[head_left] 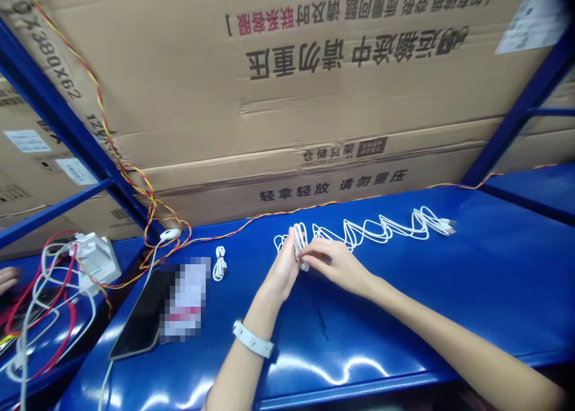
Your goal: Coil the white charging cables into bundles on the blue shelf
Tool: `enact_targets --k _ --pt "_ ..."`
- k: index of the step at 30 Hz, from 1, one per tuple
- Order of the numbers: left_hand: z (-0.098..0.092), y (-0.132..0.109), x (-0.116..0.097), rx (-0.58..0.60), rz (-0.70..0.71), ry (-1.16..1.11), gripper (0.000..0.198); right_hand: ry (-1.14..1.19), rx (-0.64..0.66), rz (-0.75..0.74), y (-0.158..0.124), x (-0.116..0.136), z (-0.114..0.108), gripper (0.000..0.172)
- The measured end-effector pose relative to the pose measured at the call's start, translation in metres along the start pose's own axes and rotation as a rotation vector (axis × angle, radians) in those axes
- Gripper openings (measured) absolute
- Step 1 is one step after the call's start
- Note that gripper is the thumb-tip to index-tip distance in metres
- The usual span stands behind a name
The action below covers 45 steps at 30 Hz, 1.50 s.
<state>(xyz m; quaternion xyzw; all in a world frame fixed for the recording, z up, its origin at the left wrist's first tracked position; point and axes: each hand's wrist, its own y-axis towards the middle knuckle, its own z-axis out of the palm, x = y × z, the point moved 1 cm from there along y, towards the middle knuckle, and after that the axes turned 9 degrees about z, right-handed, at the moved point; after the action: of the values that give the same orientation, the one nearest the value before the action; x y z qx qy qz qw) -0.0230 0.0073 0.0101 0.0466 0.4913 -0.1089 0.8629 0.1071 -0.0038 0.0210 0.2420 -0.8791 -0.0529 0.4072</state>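
Just white cable (359,231) in both hands (283,273) (335,267)

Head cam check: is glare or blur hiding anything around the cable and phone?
In the head view, glare streaks the blue steel shelf below the hands, yet the white cable stays sharp; a pixelated patch hides part of the black phone; the carton print appears upside down.

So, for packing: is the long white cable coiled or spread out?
The white cable is partly coiled: looped between the left hand and right hand, the rest in loose waves on the blue shelf.
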Motion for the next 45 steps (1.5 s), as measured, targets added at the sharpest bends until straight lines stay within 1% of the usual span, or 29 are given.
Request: enact_targets --k 2,6,9,10,12,15,18,21,23,26,29,33,37,40,41,43,44,45 --pt "0.001 0.000 0.000 0.013 0.004 -0.003 0.050 -0.049 -0.036 0.014 0.001 -0.005 0.002 0.021" --pt "0.002 -0.001 0.000 0.001 -0.011 -0.007 0.047 -0.123 -0.092 0.062 0.003 -0.015 0.004 0.022" --pt "0.004 -0.001 0.000 0.017 -0.007 -0.013 0.046 -0.118 -0.119 0.127 0.005 -0.020 0.004 0.024" --pt "0.004 -0.001 0.000 0.018 -0.009 -0.020 0.046 -0.067 -0.111 0.155 0.006 -0.022 0.003 0.025" --pt "0.002 0.001 0.000 -0.001 -0.015 -0.042 0.047 0.118 -0.055 0.229 0.008 -0.024 0.000 0.027" --pt "-0.004 0.005 -0.001 -0.065 -0.031 -0.093 0.046 0.401 0.039 0.327 0.010 -0.024 -0.006 0.030" --pt "-0.011 0.008 -0.002 -0.113 -0.021 -0.132 0.040 0.485 0.014 0.338 0.011 -0.019 -0.019 0.031" --pt "-0.017 0.010 -0.004 -0.140 0.060 -0.087 0.031 0.474 -0.049 0.324 0.012 -0.017 -0.035 0.032" --pt "-0.022 0.011 -0.005 -0.161 0.104 -0.040 0.033 0.476 -0.108 0.330 0.013 -0.017 -0.048 0.032" --pt "-0.028 0.013 -0.009 -0.194 0.123 -0.021 0.035 0.506 -0.206 0.344 0.012 -0.023 -0.068 0.033" --pt "-0.033 0.013 -0.013 -0.218 0.137 -0.051 0.027 0.509 -0.262 0.347 0.009 -0.030 -0.088 0.033" --pt "-0.034 0.013 -0.015 -0.263 0.164 -0.062 0.019 0.443 -0.328 0.366 -0.001 -0.038 -0.112 0.029" --pt "-0.036 0.012 -0.015 -0.312 0.201 0.036 0.023 0.393 -0.417 0.398 -0.010 -0.049 -0.133 0.027" --pt "-0.041 0.013 -0.014 -0.362 0.258 0.087 0.024 0.313 -0.547 0.410 -0.015 -0.064 -0.157 0.026" --pt "-0.043 0.014 -0.015 -0.382 0.282 0.109 0.024 0.274 -0.608 0.422 -0.017 -0.071 -0.166 0.025" --pt "-0.046 0.015 -0.015 -0.425 0.324 0.153 0.025 0.196 -0.713 0.467 -0.022 -0.089 -0.187 0.022" --pt "-0.047 0.015 -0.016 -0.445 0.343 0.171 0.026 0.164 -0.789 0.491 -0.026 -0.099 -0.198 0.020" --pt "-0.048 0.015 -0.016 -0.462 0.359 0.184 0.026 0.146 -0.831 0.521 -0.030 -0.111 -0.208 0.020"
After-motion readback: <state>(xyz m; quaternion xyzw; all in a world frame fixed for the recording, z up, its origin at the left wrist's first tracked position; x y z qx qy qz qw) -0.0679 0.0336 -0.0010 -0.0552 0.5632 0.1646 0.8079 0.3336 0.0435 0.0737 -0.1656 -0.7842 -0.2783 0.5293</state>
